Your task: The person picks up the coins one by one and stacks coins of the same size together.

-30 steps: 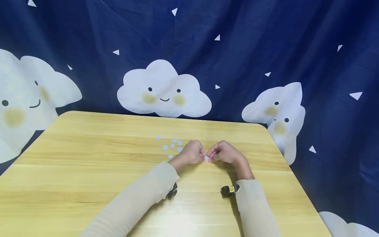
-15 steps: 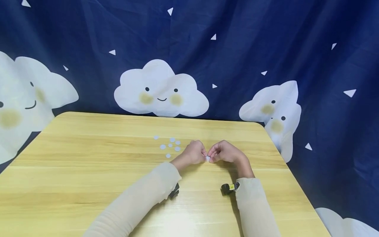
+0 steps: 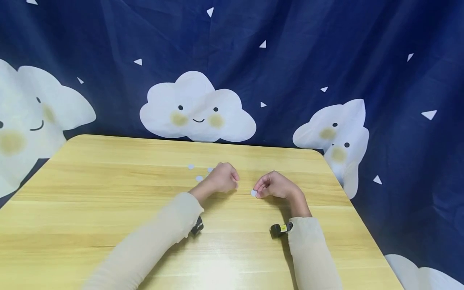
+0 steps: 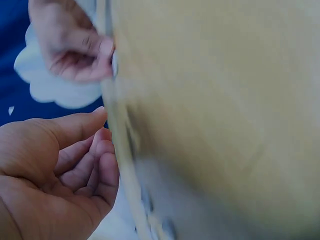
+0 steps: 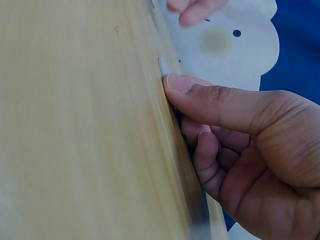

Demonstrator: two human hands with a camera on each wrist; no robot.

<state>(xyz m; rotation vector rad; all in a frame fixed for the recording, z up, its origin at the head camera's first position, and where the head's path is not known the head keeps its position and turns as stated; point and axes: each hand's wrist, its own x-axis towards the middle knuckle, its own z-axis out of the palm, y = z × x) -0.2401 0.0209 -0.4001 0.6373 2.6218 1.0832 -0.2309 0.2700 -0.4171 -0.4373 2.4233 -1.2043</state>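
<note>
In the head view my right hand (image 3: 276, 186) pinches a small white round disc (image 3: 253, 193) at its edge, low over the table, between thumb and fingertips. The right wrist view shows that disc (image 5: 162, 65) nearly edge-on beyond the thumb tip. My left hand (image 3: 222, 178) is a little to the left, above the table, with its fingers loosely bent. Nothing shows between its thumb (image 4: 82, 125) and fingers in the left wrist view. Close behind it lie similar white discs, such as one at the far left (image 3: 191, 166) and a larger one (image 3: 199, 178); others are hidden by the hand.
The light wooden table (image 3: 108, 221) spreads out under both arms. At its far edge hangs a dark blue curtain (image 3: 290, 72) printed with white smiling clouds. Black wrist cameras stick out at the left sleeve (image 3: 197, 226) and the right sleeve.
My left hand has let go of the disc by the right hand and moved left, covering some of the loose discs. The right hand has stayed in place, still pinching its disc.
</note>
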